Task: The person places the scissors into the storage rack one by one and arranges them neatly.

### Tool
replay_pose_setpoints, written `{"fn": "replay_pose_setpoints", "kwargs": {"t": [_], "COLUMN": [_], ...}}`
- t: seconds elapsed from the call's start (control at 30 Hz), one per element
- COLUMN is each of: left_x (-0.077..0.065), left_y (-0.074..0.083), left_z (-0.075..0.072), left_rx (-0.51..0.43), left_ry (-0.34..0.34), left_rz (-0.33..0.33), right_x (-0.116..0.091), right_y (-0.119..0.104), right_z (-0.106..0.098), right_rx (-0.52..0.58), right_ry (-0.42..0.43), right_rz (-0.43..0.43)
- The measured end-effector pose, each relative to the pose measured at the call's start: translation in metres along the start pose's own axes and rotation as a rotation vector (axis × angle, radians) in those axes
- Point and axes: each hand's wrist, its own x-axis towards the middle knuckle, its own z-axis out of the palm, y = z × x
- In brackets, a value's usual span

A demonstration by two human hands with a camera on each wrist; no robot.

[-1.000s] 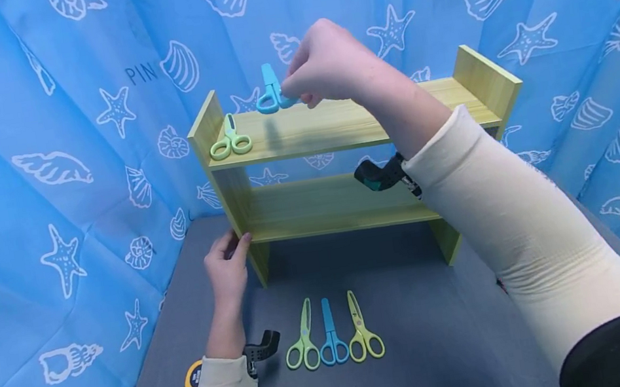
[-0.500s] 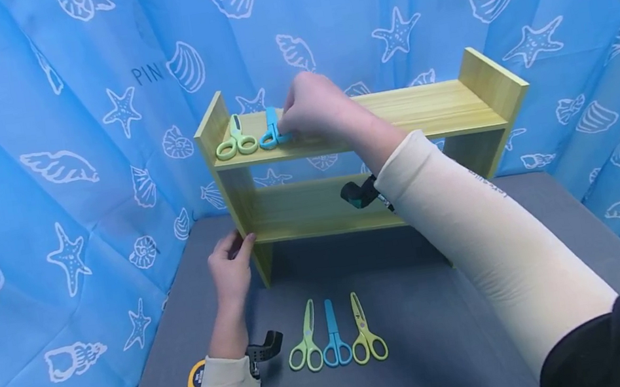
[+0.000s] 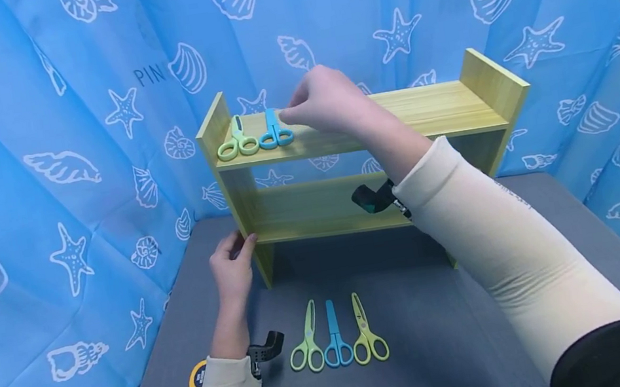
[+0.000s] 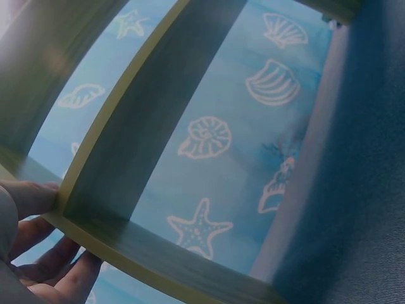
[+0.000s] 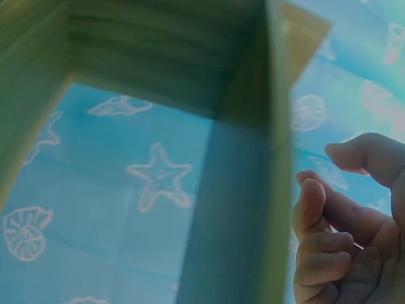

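Note:
Blue scissors [image 3: 275, 133] lie on the top board of a wooden shelf [image 3: 374, 138], beside green scissors [image 3: 237, 143] at the left end. Just to the right of the blue scissors is my right hand [image 3: 327, 102]; in the right wrist view its thumb [image 5: 357, 155] stands apart from the loosely bent fingers, with nothing between them. Lower down, my left hand [image 3: 232, 267] grips the shelf's left side panel. Its thumb [image 4: 31, 197] lies on the front edge where the middle board joins, and the other fingers reach round the outside.
On the grey table [image 3: 429, 362] in front lie green scissors [image 3: 309, 342], blue scissors [image 3: 334, 335] and yellow-green scissors [image 3: 365, 331] in a row. A yellow tape measure [image 3: 196, 379] sits by the left forearm. A blue curtain [image 3: 104, 169] hangs behind and beside the shelf.
My right hand has lowered the blue scissors onto the top board and let them go, then lifted slightly to the right. The left hand keeps its grip on the shelf.

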Motion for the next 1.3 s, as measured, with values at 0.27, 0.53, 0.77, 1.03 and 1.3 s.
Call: {"fn": "replay_pose_setpoints", "kwargs": {"t": [0.27, 0.53, 0.77, 1.03, 1.3], "left_x": [-0.006, -0.002, 0.0, -0.001, -0.001], "left_y": [0.016, 0.0, 0.001, -0.001, -0.002], "left_z": [-0.001, 0.0, 0.002, -0.001, -0.001], "left_rx": [-0.015, -0.02, -0.008, -0.007, -0.015], "left_ry": [-0.01, 0.006, -0.004, 0.001, -0.008], "left_rz": [0.021, -0.011, -0.032, -0.013, -0.044], "right_x": [-0.042, -0.084, -0.117, -0.145, -0.173], "right_y": [-0.002, 0.006, 0.024, 0.048, 0.073], "right_z": [-0.018, -0.026, -0.028, -0.02, 0.0], "right_rx": [0.05, 0.155, 0.195, 0.204, 0.2], "right_ry": [0.068, 0.193, 0.311, 0.381, 0.38], "right_rz": [-0.108, -0.183, -0.247, -0.384, -0.482]}}
